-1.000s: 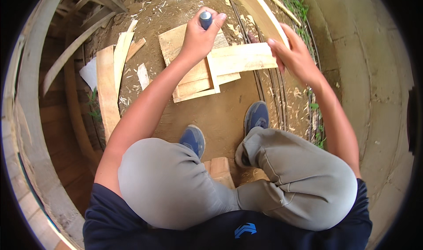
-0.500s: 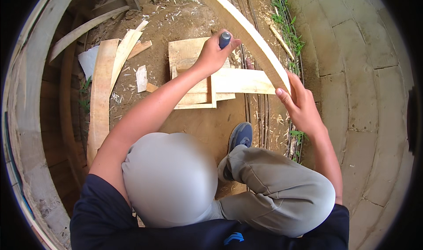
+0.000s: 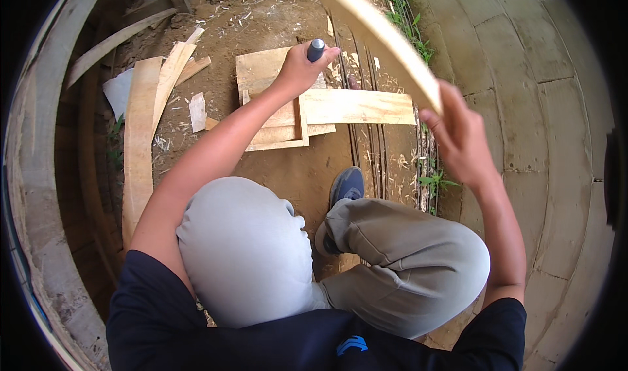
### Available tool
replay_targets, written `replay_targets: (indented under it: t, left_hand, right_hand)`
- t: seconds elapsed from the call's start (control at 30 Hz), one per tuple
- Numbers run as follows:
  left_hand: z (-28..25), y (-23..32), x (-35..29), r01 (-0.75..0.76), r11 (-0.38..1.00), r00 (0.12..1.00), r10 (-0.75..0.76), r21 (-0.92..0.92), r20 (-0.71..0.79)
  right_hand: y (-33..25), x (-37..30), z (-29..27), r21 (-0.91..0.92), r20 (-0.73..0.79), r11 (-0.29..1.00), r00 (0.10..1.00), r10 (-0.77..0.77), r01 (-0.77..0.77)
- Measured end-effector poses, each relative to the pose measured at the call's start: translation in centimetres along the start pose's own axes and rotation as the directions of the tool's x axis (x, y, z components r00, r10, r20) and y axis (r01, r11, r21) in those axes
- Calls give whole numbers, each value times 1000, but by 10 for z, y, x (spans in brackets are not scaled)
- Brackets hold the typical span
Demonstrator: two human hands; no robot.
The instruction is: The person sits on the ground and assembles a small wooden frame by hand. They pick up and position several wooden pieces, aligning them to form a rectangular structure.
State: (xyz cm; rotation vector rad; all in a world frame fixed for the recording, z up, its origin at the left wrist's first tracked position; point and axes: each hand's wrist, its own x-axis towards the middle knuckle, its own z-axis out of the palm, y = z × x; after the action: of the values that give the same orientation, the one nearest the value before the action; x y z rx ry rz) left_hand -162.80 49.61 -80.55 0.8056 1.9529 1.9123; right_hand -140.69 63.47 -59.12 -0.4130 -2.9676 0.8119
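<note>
My left hand is closed around a dark handle with a rounded grey end; the rest of that tool is hidden. My right hand grips the near end of a long, pale wooden board, thumb on one side and fingers on the other. Blurred by motion, the board rises toward the upper left and runs out of the picture. Below my left hand stands a low stand of wooden boards. A short plank reaches rightward from it.
Several wooden strips lie on the ground at the left, beside a small wood offcut. Thin dark rods run along the ground right of the stand. A block wall borders the right side. Wood shavings are scattered about.
The board in my right hand has swung up and rightward, away from the short plank. My right hand moved right. My left hand keeps its hold on the handle; the whole view shifted slightly.
</note>
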Motion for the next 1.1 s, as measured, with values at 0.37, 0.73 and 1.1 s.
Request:
replay_targets:
  t: [0.37,0.73,1.1]
  left_hand:
    - [0,-11,-2,73,996,997,-74,51,26]
    - [5,-15,4,33,999,997,-30,43,-67]
    - [9,-7,19,27,997,998,-23,77,-53]
  right_hand:
    - [21,-20,47,19,98,999,995,29,-31]
    - [38,-20,60,77,81,997,996,-22,16]
    - [22,-8,46,68,43,997,999,19,-22]
